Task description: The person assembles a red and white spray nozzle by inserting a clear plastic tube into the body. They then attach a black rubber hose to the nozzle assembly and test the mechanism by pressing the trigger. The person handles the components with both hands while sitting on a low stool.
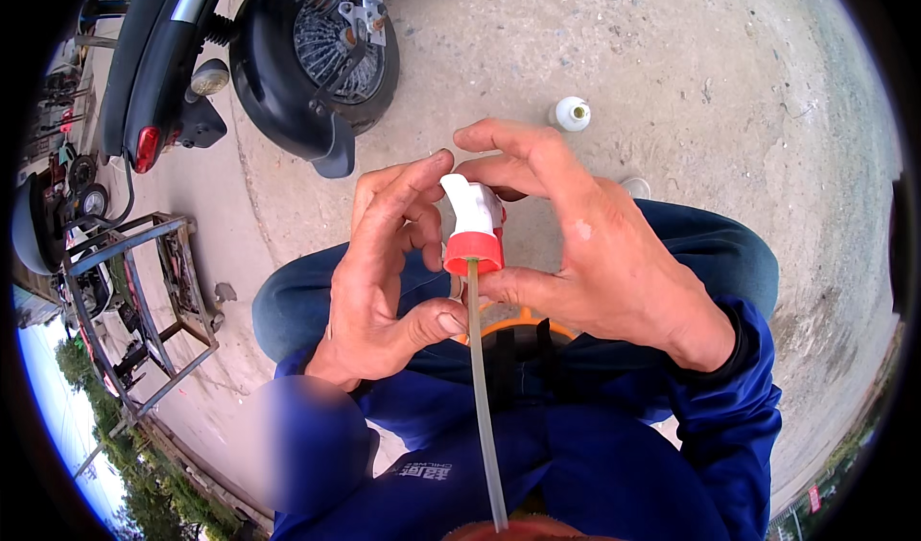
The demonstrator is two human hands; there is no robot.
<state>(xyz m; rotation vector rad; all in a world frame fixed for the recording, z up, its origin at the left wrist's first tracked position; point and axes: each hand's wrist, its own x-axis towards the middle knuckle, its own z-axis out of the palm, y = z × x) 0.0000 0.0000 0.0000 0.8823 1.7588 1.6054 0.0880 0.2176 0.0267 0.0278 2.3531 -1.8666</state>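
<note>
Between my two hands is a trigger sprayer head (473,213), white with a red screw collar. Its long pale dip tube (483,388) runs down toward my chest. On the left side my left hand (389,263) curls its fingers round the head, with the thumb close to the tube; the exact contact is partly hidden. My right hand (604,244) grips the head from the other side, its thumb below the collar and its index finger arched above. A white bottle (572,114) with an uncapped mouth stands on the ground beyond my right hand.
A black motorcycle (317,71), its spoked wheel and fender showing, stands at the upper left. Farther left is a rusty metal frame (144,311) with parts in it. My bent knees (715,253) flank the hands above concrete ground (691,52). Something orange (518,324) shows beneath me.
</note>
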